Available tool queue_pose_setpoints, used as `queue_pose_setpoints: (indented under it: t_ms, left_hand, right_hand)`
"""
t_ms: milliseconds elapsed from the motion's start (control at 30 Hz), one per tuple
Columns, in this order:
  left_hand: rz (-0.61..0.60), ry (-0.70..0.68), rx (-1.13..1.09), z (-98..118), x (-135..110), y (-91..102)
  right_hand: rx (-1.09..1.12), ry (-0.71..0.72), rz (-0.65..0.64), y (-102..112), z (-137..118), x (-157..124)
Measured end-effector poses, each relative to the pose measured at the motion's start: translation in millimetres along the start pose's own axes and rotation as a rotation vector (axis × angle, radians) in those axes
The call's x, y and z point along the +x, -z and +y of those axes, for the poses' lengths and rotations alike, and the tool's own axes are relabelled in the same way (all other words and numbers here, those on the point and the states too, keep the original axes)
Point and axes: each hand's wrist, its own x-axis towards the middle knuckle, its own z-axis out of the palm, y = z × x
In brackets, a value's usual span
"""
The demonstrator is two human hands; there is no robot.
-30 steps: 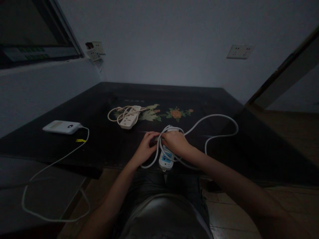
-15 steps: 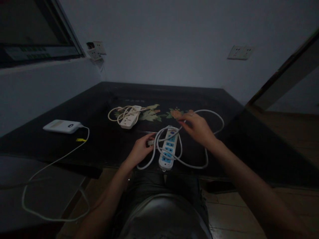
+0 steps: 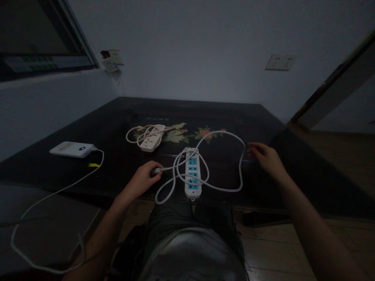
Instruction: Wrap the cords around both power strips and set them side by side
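Note:
A white power strip [image 3: 192, 191] with blue socket faces lies near the front edge of the dark table, and its white cord [image 3: 222, 190] loops loosely over it. Left of the strip, my left hand [image 3: 143, 177] is closed on the plug [image 3: 157, 171] at the cord's end. To the right, my right hand [image 3: 267, 159] hovers beside the wide loop of cord, with its fingers apart and nothing between them.
A second white power strip [image 3: 149, 145], wrapped in its cream cord [image 3: 131, 136], lies farther back to the left. At far left rests a white device [image 3: 70, 149] with a cable hanging over the table [image 3: 175, 105] edge. Wall sockets [image 3: 279, 62] are behind.
My left hand has drawn the plug leftward, away from the strip. My right hand has let go of the cord and moved right. The strip has shifted slightly left.

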Motion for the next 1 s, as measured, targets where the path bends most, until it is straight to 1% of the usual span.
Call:
queue_pose_setpoints:
  t_ms: [33,67,100,133,167,233,300,333,367,400,433,467,500,533,600,700,833,1000]
  left_hand:
    - [-0.025,-0.006,0.022,-0.5,0.2,-0.7]
    - [-0.043,-0.013,0.044,-0.7,0.7,-1.8]
    - [-0.054,-0.020,0.066,-0.5,1.4,-3.2]
    - [-0.058,-0.028,0.086,0.0,2.2,-4.5]
    - [-0.058,-0.039,0.105,1.0,3.1,-5.8]
    - [-0.072,-0.068,0.145,4.8,4.7,-7.6]
    - [-0.093,-0.097,0.186,11.1,6.3,-8.9]
    - [-0.101,-0.104,0.204,15.0,7.1,-9.8]
    - [-0.105,-0.105,0.216,19.1,7.9,-10.9]
    - [-0.105,-0.098,0.222,23.1,8.7,-12.5]
    - [-0.102,-0.084,0.224,26.8,9.6,-14.7]
    - [-0.100,-0.066,0.228,29.9,10.6,-17.5]
    - [-0.099,-0.049,0.236,32.4,11.6,-20.7]
    - [-0.096,-0.034,0.248,34.3,12.6,-24.3]
    - [-0.084,-0.019,0.272,37.2,14.8,-31.8]
    - [-0.051,-0.014,0.273,42.7,18.0,-41.9]
    - [-0.042,0.010,0.249,58.2,21.8,-52.6]
    - [-0.082,0.002,0.229,83.8,24.4,-68.9]
  right_hand:
    - [0.063,-0.092,-0.116,-4.7,6.7,2.2]
    - [0.106,-0.154,-0.202,-8.8,11.3,3.0]
    - [0.126,-0.186,-0.234,-11.7,13.7,1.6]
    - [0.124,-0.194,-0.208,-13.0,13.7,-2.7]
    - [0.105,-0.183,-0.128,-13.0,11.3,-10.5]
    - [0.044,-0.134,0.138,-11.0,0.2,-37.4]
    - [0.015,-0.048,0.382,-13.0,-16.8,-77.1]
    - [0.002,0.024,0.426,-17.5,-26.2,-99.3]
    - [-0.002,0.132,0.406,-24.9,-35.4,-121.3]
    - [0.000,0.281,0.279,-35.1,-43.7,-141.3]
    - [-0.001,0.411,0.108,-47.2,-50.9,-158.1]
    - [-0.014,0.501,-0.022,-60.6,-56.7,-170.8]
    - [-0.046,0.497,-0.081,-74.1,-61.1,-179.1]
    - [-0.086,0.462,-0.078,-86.8,-64.4,-183.1]
    - [-0.174,0.395,-0.045,-107.4,-69.1,-181.9]
    - [-0.254,0.304,-0.009,-123.8,-76.6,-172.1]
    - [-0.247,0.188,0.026,-128.2,-88.8,-166.1]
    - [-0.188,0.091,0.013,-121.7,-92.6,-158.2]
